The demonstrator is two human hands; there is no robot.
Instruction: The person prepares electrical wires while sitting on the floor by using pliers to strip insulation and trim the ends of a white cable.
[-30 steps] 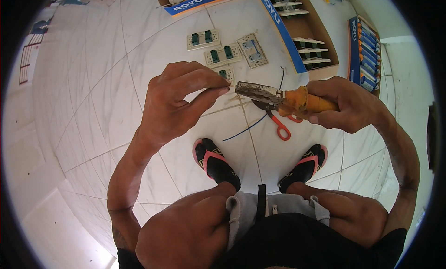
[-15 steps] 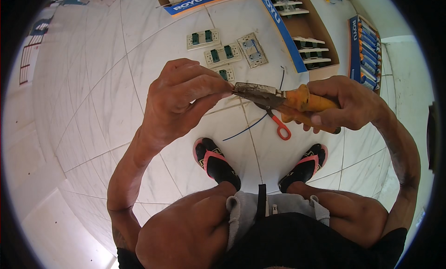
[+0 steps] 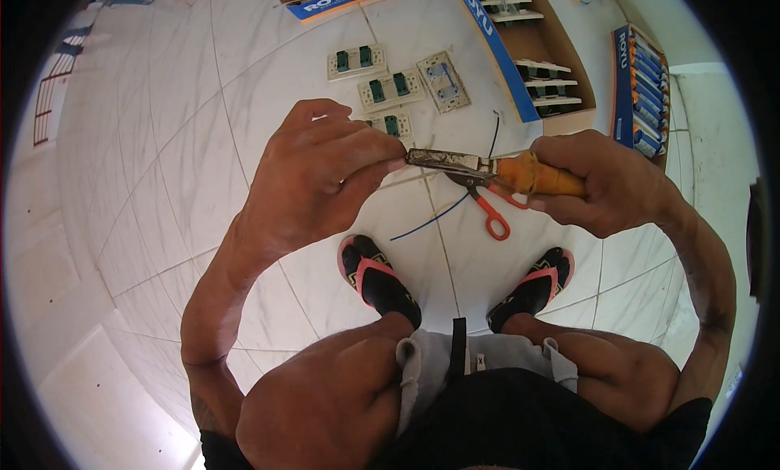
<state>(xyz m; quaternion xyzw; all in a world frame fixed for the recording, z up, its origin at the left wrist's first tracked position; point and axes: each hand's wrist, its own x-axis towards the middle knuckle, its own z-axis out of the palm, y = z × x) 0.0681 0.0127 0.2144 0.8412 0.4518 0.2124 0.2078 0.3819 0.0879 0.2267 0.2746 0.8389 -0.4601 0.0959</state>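
My right hand [image 3: 609,181] is wrapped round the yellow-orange handles of a pair of worn pliers [image 3: 447,160], whose jaws point to the left. At the jaw tips my left hand [image 3: 321,169] pinches with thumb and forefinger. Whatever lies in that pinch is too small to make out. Below the pliers, red-handled scissors [image 3: 495,225] rest on the tiled floor, partly covered by the jaws. A thin blue wire [image 3: 426,225] runs across the floor under them.
Beyond my hands lie outlet plates with green sockets [image 3: 390,90] and a plate with a blue-grey back [image 3: 444,82]. Open cardboard boxes [image 3: 508,60] hold more plates. A box of blue-and-orange packets [image 3: 621,88] stands at right. My feet in pink-strapped slippers [image 3: 375,273] are below.
The pliers have turned edge-on, and their two handles now overlap in my right hand. More of the scissors' red handles shows. My left hand keeps its pinch at the tips.
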